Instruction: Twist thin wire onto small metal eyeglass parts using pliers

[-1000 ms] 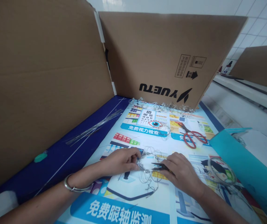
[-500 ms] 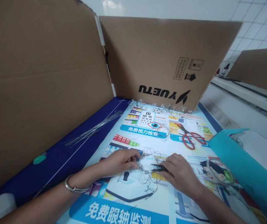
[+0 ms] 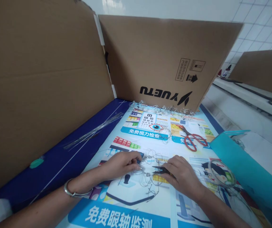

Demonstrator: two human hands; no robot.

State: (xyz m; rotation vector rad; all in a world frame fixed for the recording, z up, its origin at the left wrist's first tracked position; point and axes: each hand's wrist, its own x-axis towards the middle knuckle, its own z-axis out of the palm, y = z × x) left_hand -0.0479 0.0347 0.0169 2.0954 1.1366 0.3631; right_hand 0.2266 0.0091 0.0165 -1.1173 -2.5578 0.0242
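A loose ring of thin silvery wire (image 3: 147, 174), with loops and small knots around it, lies between my hands over the printed sheet. My left hand (image 3: 123, 164) pinches the left side of this ring between thumb and fingers. Closed around a pair of dark pointed pliers (image 3: 161, 170) is my right hand (image 3: 182, 175). The jaws are slightly apart and point left at the ring; whether they touch the wire I cannot tell. The plier handles are hidden in my palm. Thin wire tails trail below the ring.
Red-handled scissors (image 3: 190, 135) lie beyond my right hand. Straight wires (image 3: 95, 129) rest on the blue cloth at left. Tangled wire pieces (image 3: 164, 110) line the base of the back cardboard panel (image 3: 169, 57). A wire coil (image 3: 221, 174) and teal box (image 3: 242, 167) are at right.
The whole view has shifted slightly, so everything sits a little further left. Both hands keep nearly the same hold, and the plier jaws stay slightly apart.
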